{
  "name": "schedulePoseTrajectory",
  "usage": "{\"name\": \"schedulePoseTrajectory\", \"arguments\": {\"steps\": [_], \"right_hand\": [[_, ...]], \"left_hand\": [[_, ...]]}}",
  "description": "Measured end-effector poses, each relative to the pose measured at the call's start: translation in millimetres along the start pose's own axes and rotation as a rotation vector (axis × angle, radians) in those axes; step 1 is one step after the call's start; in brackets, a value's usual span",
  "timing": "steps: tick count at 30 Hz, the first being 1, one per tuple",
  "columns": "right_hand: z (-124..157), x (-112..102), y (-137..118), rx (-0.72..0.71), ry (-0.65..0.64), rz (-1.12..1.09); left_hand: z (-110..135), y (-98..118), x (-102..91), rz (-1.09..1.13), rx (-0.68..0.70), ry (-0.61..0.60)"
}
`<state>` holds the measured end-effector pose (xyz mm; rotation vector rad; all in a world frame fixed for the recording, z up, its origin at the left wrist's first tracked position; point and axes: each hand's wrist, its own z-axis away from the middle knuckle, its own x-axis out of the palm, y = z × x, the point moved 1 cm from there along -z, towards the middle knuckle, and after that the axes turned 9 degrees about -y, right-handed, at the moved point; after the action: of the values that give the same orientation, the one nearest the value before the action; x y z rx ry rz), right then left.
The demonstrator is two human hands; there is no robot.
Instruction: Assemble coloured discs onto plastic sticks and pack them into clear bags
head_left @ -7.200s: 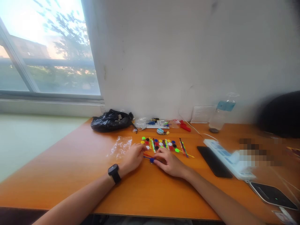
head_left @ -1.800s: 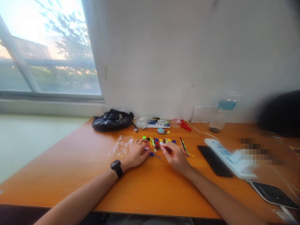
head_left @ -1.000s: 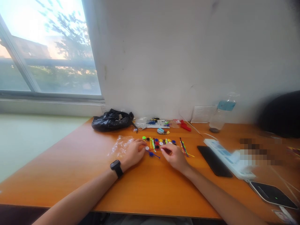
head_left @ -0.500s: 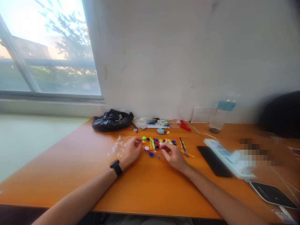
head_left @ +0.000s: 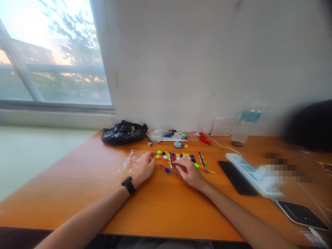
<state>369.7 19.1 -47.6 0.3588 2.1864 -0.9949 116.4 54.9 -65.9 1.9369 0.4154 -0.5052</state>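
My left hand (head_left: 145, 166), with a dark watch (head_left: 128, 185) on its wrist, rests at the left edge of a group of small coloured plastic pieces. Its fingers are loosely curved and apart, beside a yellow disc (head_left: 157, 156), with nothing visible in them. At the group's near side, my right hand (head_left: 191, 173) has thumb and fingertips pinched together; what is between them is too small to make out. Between the hands lies a blue arrow-shaped stick with a round middle (head_left: 167, 170). A bright green disc (head_left: 196, 165) shows beside my right hand.
A clear plastic bag (head_left: 131, 160) lies left of my left hand. Behind are a black bag (head_left: 124, 133), a small round tin (head_left: 177, 145) and a red item (head_left: 205, 139). To the right are a dark flat slab (head_left: 234, 178), a white power strip (head_left: 246, 173) and a phone (head_left: 302, 214).
My right hand has shifted slightly left, uncovering the green disc. My left hand has drawn back a little left. A white disc near the left hand now sits farther back, among the other discs.
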Motion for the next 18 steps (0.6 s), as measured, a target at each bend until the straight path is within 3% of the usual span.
{"name": "schedulePoseTrajectory", "arguments": {"steps": [5,12,18], "right_hand": [[-0.2,-1.3,-4.0,-0.019,0.016,0.008],[-0.1,-11.1,-8.7,0.044,0.181,0.053],[-0.2,-6.5,-4.2,0.047,0.136,0.060]], "left_hand": [[-0.5,-0.3,0.3,-0.028,-0.038,-0.011],[-1.1,4.6,-3.3,-0.102,-0.074,-0.074],[-1.2,5.3,-0.8,-0.086,-0.044,-0.159]]}}
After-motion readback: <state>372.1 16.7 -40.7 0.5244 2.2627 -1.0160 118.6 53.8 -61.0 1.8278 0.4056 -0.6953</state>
